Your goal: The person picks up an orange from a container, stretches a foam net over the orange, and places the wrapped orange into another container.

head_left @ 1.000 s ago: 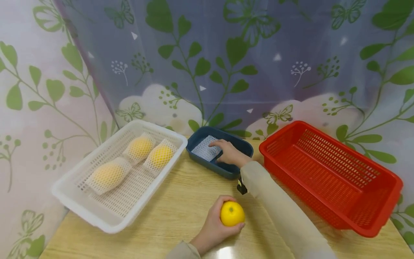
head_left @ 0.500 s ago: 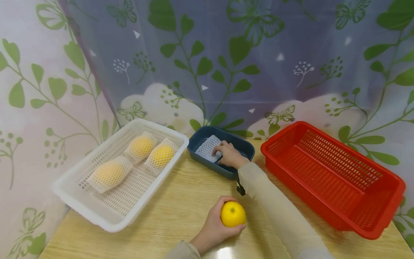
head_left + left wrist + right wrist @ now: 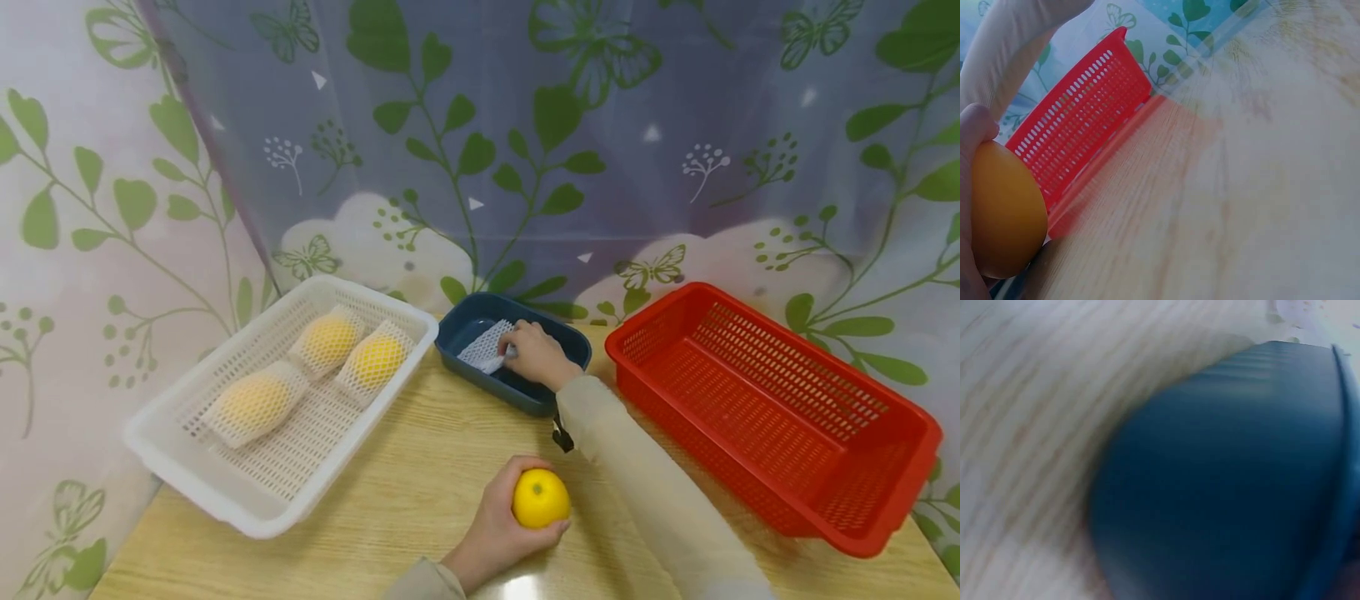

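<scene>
My left hand [image 3: 502, 518] grips a yellow orange-like fruit [image 3: 541, 498] above the front middle of the table, its stem end facing up. In the left wrist view the fruit [image 3: 1009, 209] shows at the left edge, against the palm. My right hand [image 3: 538, 354] reaches into a dark blue bin [image 3: 459, 321] and pinches the near right part of a white foam net sleeve [image 3: 486, 346]. The fingertips are partly hidden by the sleeve and hand. The right wrist view shows mostly the bin's outer wall [image 3: 1210, 481].
At left stands a white basket [image 3: 300, 508] holding three yellow fruits in foam nets, one of them a netted fruit [image 3: 255, 404]. A red basket [image 3: 757, 400] stands at right, beside my right forearm. The wooden table [image 3: 390, 492] meets a patterned curtain behind.
My right fingers have closed on the foam net and drawn it slightly right, bunching its near edge. The left hand keeps the fruit in place.
</scene>
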Action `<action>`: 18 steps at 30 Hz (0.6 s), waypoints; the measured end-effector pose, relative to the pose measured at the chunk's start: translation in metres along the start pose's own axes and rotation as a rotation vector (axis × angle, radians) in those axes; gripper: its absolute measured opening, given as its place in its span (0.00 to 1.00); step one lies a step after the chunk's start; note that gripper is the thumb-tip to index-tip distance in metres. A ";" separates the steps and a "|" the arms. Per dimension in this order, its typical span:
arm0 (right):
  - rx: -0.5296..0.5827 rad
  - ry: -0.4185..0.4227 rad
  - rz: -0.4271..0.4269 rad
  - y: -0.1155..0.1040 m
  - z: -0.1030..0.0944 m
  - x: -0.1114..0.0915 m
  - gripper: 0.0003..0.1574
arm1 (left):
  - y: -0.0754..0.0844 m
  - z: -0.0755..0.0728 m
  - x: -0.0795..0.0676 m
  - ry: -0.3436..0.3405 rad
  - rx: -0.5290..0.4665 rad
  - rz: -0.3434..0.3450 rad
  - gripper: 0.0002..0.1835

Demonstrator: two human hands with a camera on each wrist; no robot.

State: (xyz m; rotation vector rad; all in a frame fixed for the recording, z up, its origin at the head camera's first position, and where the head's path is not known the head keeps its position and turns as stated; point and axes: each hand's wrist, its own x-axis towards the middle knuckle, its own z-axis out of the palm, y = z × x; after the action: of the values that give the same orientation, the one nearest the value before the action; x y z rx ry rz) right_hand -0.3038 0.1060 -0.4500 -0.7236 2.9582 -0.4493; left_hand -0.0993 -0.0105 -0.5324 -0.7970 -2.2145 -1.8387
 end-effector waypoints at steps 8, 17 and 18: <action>0.058 0.108 0.009 -0.004 -0.019 -0.009 0.06 | -0.007 0.004 0.000 0.035 -0.004 0.076 0.35; 0.145 0.223 0.033 -0.018 -0.043 -0.028 0.07 | -0.002 0.004 0.001 0.035 -0.009 0.081 0.34; 0.164 0.237 0.032 -0.019 -0.045 -0.031 0.07 | -0.002 0.004 0.000 0.032 -0.020 0.073 0.34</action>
State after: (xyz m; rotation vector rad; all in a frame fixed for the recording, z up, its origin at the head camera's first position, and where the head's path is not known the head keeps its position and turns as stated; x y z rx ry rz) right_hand -0.2735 0.1160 -0.4015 -0.6454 3.0923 -0.8171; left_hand -0.0998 -0.0069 -0.5346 -0.8341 -2.1217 -1.8296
